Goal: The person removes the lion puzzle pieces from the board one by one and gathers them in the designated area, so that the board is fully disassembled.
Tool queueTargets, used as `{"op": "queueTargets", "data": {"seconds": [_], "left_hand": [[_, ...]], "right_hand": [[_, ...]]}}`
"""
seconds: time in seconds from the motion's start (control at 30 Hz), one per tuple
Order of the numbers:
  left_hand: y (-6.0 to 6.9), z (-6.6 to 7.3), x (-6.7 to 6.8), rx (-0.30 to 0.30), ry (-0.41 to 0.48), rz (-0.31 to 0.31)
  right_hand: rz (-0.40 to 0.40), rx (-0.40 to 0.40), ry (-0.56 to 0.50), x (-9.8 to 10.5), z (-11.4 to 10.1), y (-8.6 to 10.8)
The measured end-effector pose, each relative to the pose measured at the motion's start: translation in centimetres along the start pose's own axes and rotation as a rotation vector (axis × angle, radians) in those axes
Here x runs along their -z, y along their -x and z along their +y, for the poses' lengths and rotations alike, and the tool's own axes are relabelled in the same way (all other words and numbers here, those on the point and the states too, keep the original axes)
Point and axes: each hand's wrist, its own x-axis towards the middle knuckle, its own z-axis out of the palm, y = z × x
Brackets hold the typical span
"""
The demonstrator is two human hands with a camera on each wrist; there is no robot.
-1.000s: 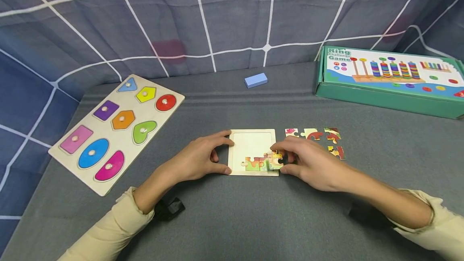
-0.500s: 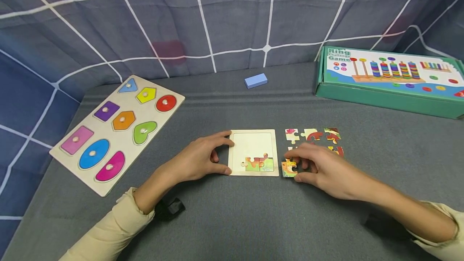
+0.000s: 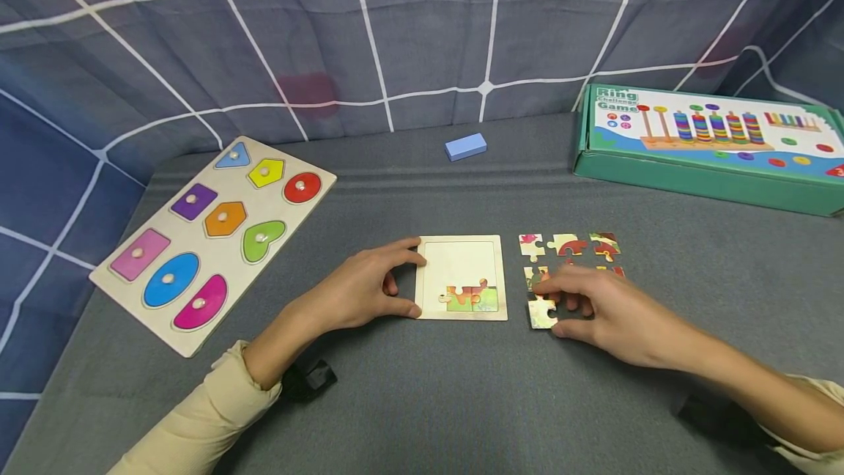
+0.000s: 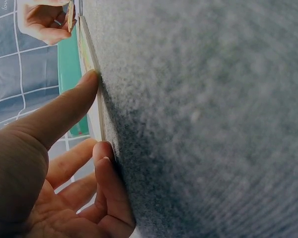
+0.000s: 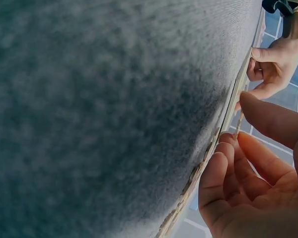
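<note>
My left hand (image 3: 363,288) rests against the left side of a square wooden puzzle tray (image 3: 459,242). Thumb and index finger touch that edge some way apart, while the other fingers bend beneath the palm. Joined puzzle pieces (image 3: 471,299) lie along the tray's lower right part. To the right of the tray, my right hand (image 3: 593,310) pinches a puzzle piece (image 3: 542,314) between thumb and fingers. In the right wrist view this piece (image 5: 239,124) is seen edge-on, held above the cloth. Loose puzzle pieces (image 3: 567,244) lie behind the right hand, which partly covers some of them.
A wooden shape board (image 3: 264,200) with coloured knobbed shapes lies at the left. A blue block (image 3: 465,146) sits near the back curtain. At the back right stands a green Ring Challenge Game box (image 3: 705,182). Grey cloth (image 3: 448,394) covers the table.
My right hand has moved right, away from the tray, with the puzzle piece. The piece has turned in its fingers. My left hand and the tray have stayed put.
</note>
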Motion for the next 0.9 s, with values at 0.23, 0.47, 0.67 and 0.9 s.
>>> {"op": "queueTargets", "data": {"seconds": [0.23, 0.47, 0.67, 0.9], "left_hand": [[-0.04, -0.01, -0.01, 0.007, -0.006, -0.003], [-0.01, 0.02, -0.01, 0.006, -0.007, -0.004], [-0.01, -0.01, 0.02, 0.010, -0.005, -0.008], [0.00, 0.06, 0.05, 0.011, -0.001, -0.007]], "right_hand": [[-0.029, -0.027, 0.087, 0.07, 0.09, 0.11], [-0.052, -0.030, 0.163, 0.02, 0.29, 0.16], [-0.064, -0.050, 0.175, -0.07, 0.27, 0.12], [-0.049, -0.079, 0.191, -0.11, -0.09, 0.09]]}}
